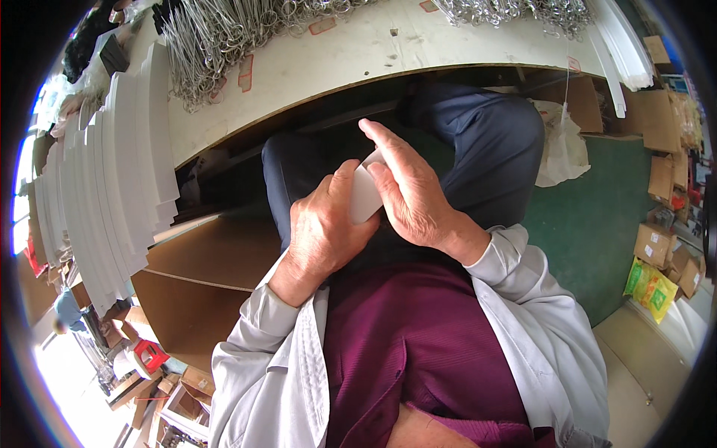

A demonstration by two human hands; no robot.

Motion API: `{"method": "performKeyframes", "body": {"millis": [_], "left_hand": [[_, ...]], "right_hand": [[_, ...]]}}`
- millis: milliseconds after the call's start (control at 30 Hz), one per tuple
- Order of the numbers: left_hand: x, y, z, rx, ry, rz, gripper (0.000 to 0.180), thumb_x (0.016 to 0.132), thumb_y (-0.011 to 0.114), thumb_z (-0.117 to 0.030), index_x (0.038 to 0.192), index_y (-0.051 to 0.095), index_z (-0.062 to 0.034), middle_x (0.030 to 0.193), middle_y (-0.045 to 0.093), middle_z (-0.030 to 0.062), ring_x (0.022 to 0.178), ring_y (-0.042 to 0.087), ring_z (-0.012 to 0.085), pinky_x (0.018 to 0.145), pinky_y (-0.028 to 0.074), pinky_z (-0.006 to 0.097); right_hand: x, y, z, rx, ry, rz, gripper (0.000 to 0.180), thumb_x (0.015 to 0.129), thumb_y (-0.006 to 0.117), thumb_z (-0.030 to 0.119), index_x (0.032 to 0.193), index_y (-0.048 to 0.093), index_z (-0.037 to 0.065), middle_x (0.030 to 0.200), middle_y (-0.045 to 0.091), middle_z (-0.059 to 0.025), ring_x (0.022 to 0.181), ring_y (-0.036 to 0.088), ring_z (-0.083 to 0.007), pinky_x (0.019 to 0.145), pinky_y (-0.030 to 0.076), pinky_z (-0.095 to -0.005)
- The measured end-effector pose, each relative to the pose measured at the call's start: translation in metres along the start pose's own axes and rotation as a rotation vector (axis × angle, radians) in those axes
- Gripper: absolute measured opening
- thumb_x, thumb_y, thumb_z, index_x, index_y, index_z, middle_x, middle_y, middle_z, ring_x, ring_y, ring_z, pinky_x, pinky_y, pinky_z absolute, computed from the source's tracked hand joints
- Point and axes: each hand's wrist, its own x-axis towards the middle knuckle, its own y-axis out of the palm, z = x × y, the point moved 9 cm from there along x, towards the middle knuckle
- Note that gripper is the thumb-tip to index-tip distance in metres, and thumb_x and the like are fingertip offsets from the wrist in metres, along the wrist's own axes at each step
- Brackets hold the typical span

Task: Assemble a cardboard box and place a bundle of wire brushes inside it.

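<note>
White piece [366,196], worktop [448,46], green floor [590,224]

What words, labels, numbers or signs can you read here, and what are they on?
Nothing is legible.
Yellow-green bag: printing, too small and blurred.
Cardboard box at right: pale label, too small.
Reddish rectangular marks: no readable lettering.
White piece: no text visible.

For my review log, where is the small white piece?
The small white piece is near the head view's centre, between the left hand and right hand.
</note>
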Motion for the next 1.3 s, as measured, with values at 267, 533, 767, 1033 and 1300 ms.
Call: {"method": "performKeyframes", "body": {"millis": [267,533,767,1033,1300], "left_hand": [[-0.002,-0.007,0.02,-0.1,-0.158,-0.049,0.066,0.077,0.086,-0.019,0.135,0.058,-0.0022,0.11,0.073,0.022,0.099,0.075,0.0382,0.083,0.061,0.042],[-0.001,-0.005,0.024,-0.1,-0.124,-0.06,0.069,0.074,0.086,-0.016,0.134,0.055,-0.0016,0.106,0.072,0.0229,0.093,0.074,0.0398,0.078,0.063,0.046],[-0.011,0.007,0.029,-0.196,-0.212,-0.032,0.069,0.077,0.087,-0.016,0.138,0.057,-0.0024,0.115,0.072,0.0221,0.104,0.074,0.0378,0.087,0.061,0.041],[-0.016,0.012,0.026,-0.224,-0.18,-0.037,0.075,0.078,0.087,-0.016,0.143,0.052,-0.0056,0.115,0.072,0.0229,0.101,0.075,0.0366,0.085,0.062,0.042],[-0.013,0.01,0.02,-0.308,-0.133,-0.049,0.071,0.077,0.086,-0.015,0.138,0.051,-0.0088,0.111,0.072,0.0203,0.095,0.075,0.0388,0.078,0.063,0.044]], "right_hand": [[0.007,-0.009,0.009,-0.148,-0.064,0.011,0.055,0.097,0.073,0.029,0.136,0.059,-0.006,0.143,0.056,-0.0278,0.131,0.056,-0.0436,0.111,0.046,-0.0473],[-0.007,-0.015,0.015,-0.198,-0.145,-0.015,0.045,0.096,0.073,0.023,0.131,0.064,-0.004,0.138,0.059,-0.0267,0.123,0.06,-0.0426,0.105,0.05,-0.0476],[-0.014,0.008,0.003,-0.022,0.116,0.2,0.048,0.098,0.072,0.023,0.138,0.061,-0.002,0.113,0.071,-0.0262,0.103,0.07,-0.042,0.091,0.057,-0.0431],[-0.014,0.003,-0.009,0.242,0.201,0.25,0.034,0.103,0.064,0.015,0.13,0.066,-0.005,0.111,0.074,-0.0244,0.099,0.076,-0.0335,0.082,0.06,-0.0371],[-0.009,-0.01,0.004,0.152,0.143,0.099,0.023,0.103,0.063,0.01,0.12,0.071,-0.004,0.097,0.075,-0.0184,0.082,0.074,-0.0279,0.073,0.058,-0.0337]]}}
